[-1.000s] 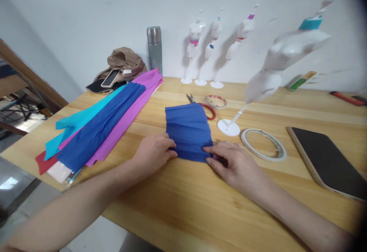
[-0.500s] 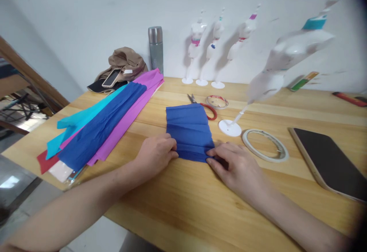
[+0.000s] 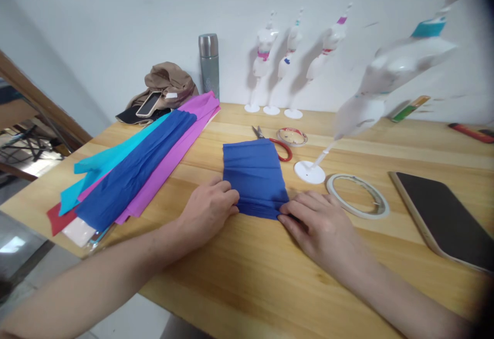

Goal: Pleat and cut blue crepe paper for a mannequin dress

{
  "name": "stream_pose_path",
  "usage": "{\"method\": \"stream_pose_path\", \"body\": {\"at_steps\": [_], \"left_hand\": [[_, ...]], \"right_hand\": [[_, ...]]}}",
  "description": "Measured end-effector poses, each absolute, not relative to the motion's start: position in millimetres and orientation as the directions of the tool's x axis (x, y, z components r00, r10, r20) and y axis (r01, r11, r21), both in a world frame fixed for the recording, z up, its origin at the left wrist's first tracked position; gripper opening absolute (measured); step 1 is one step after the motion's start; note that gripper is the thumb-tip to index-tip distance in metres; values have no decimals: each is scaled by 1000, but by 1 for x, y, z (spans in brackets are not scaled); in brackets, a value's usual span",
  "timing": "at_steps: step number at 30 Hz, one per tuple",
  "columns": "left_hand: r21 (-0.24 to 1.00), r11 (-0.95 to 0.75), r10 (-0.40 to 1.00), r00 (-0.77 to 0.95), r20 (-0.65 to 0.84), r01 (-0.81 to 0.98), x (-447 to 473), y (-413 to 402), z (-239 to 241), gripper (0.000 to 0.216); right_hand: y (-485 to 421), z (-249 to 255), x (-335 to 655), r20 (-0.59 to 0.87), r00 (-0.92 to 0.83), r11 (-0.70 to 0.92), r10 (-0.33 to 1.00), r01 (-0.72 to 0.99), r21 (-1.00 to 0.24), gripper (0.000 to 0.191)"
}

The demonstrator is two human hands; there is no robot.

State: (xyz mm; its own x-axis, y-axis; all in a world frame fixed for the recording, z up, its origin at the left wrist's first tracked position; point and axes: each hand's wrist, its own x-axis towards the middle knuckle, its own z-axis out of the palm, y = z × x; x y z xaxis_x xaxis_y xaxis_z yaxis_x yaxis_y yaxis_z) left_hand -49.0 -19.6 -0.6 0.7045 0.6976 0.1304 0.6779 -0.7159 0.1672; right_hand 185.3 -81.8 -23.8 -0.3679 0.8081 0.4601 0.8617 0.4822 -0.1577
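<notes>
A rectangular piece of dark blue crepe paper (image 3: pixel 252 172) lies on the wooden table, creased crosswise and gathered into narrow folds along its near edge. My left hand (image 3: pixel 211 202) pinches the near left corner, thumb and fingers closed. At the near right corner, my right hand (image 3: pixel 318 220) has its thumb and fingers pressed together on the same edge. Behind the paper are scissors (image 3: pixel 283 149) with red handles, partly covered by it. A white roll of tape (image 3: pixel 358 196) lies just beyond my right hand.
A white mannequin (image 3: pixel 372 89) stands behind right, and several smaller mannequins (image 3: pixel 264 53) along the wall. Long crepe paper strips (image 3: pixel 135 169) lie at left. A dark tablet-like slab (image 3: pixel 443 215) is at right, a thermos (image 3: pixel 209 66) and brown cloth (image 3: pixel 170 84) at back left.
Both hands keep their pinch on the paper's near edge and have barely moved. The view has shifted very slightly.
</notes>
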Motion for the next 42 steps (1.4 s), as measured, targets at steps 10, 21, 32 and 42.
{"method": "stream_pose_path", "body": {"at_steps": [10, 21, 32, 42], "left_hand": [[44, -731, 683, 729, 52, 681, -49, -21, 11, 18], [75, -870, 491, 844, 218, 487, -40, -24, -2, 27], [94, -854, 519, 824, 227, 511, -28, -13, -12, 19], [10, -894, 428, 850, 307, 447, -29, -13, -15, 27]], "right_hand": [[-78, -28, 188, 406, -358, 481, 841, 838, -257, 10], [-77, -30, 187, 397, -371, 497, 839, 820, -284, 9], [-76, -30, 186, 402, -368, 506, 838, 800, -322, 11], [-77, -28, 184, 444, -386, 540, 809, 787, -299, 16]]}}
